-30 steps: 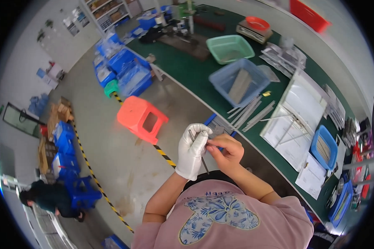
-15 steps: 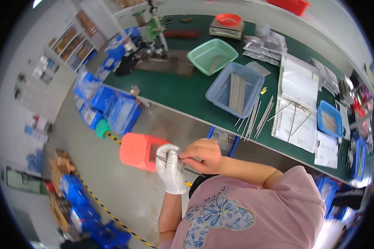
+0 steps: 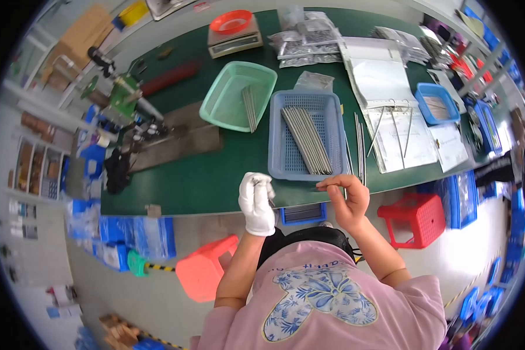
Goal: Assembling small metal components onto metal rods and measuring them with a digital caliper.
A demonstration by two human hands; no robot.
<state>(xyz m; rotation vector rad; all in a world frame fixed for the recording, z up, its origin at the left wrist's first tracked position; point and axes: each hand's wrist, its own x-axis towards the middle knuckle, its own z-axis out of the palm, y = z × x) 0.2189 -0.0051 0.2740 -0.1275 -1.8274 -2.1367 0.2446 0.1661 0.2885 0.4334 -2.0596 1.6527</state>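
Note:
My left hand (image 3: 255, 204), in a white glove, is closed just off the table's front edge. A short stretch of a thin grey metal rod (image 3: 272, 203) shows beside its fingers; the rest is hidden. My bare right hand (image 3: 350, 203) is open, fingers stretched toward the left and thumb apart, near the front of the blue basket (image 3: 273, 134). In that basket lies a bundle of metal rods (image 3: 307, 140). More rods (image 3: 360, 149) lie on the table right of it. A green tray (image 3: 216, 99) farther left holds a few thin rods (image 3: 249, 109).
A green press (image 3: 125, 93) stands at the left of the table (image 3: 175, 195). At the back are a scale (image 3: 236, 44) with a red dish and several bagged parts (image 3: 309, 38). An open binder (image 3: 385, 76) lies to the right. Red stools (image 3: 414, 219) (image 3: 201, 271) stand below.
My view has swung toward the table. My hands have come apart: the right has left the rod and opened, while the left stays closed. Both now are near the table's front edge.

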